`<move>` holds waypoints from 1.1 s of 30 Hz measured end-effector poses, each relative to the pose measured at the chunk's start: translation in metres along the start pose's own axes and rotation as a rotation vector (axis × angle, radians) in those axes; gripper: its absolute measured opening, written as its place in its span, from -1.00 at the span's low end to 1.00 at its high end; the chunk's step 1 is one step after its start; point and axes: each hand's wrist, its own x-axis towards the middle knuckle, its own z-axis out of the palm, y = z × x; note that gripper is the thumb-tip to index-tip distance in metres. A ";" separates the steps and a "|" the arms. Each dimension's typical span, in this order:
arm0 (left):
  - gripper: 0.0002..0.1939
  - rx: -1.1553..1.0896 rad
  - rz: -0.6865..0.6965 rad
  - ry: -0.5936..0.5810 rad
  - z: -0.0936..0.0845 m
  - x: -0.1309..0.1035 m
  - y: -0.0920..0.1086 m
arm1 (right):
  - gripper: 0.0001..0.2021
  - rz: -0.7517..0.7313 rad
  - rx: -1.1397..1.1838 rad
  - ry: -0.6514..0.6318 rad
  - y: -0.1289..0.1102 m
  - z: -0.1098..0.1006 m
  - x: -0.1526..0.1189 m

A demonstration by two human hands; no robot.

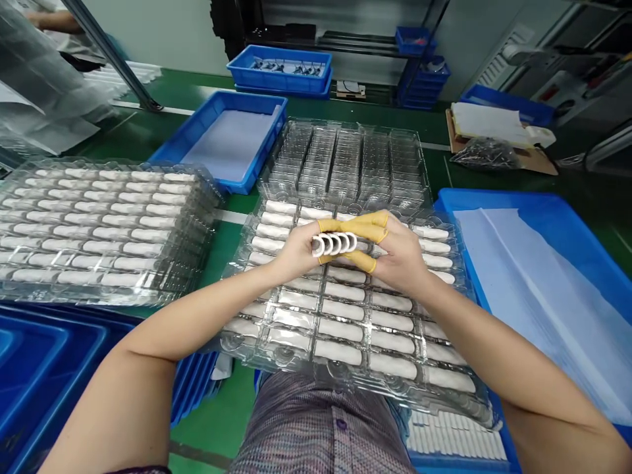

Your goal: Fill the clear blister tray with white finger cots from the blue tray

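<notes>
A short row of several white C-shaped pieces [336,244] is pinched between my two hands, their open ends facing me. My left hand [299,249] closes on the row from the left, and my right hand [397,253] grips it from the right. Yellow finger cots cover fingertips on both hands. Directly below lies a clear plastic tray [291,359] with rows of white elongated pieces [343,329] in its pockets. My hands and forearms hide part of those rows.
Filled clear trays [187,230] are stacked at the left. Behind my hands stands a stack of clear trays [345,158]. Blue bins, one lined bin [222,131] at the back left and another bin [548,204] at the right, flank the work. A person's arm [59,22] shows at upper left.
</notes>
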 end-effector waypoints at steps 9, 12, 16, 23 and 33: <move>-0.59 0.128 0.139 -0.039 0.002 -0.004 -0.003 | -0.27 -0.040 0.027 0.093 -0.004 0.003 -0.007; -0.61 0.110 0.154 -0.036 0.004 -0.005 -0.006 | -0.28 -0.063 0.023 0.106 -0.004 0.003 -0.008; -0.65 0.096 0.169 -0.045 0.005 -0.004 -0.007 | -0.44 -0.102 0.000 0.104 -0.001 0.002 -0.008; -0.78 0.241 0.068 -0.121 0.009 -0.005 -0.003 | -0.50 -0.163 -0.287 -0.146 -0.011 0.002 -0.008; -0.15 -0.049 -0.115 -0.237 0.011 -0.013 -0.001 | -0.71 0.517 0.256 -0.075 0.001 0.006 0.003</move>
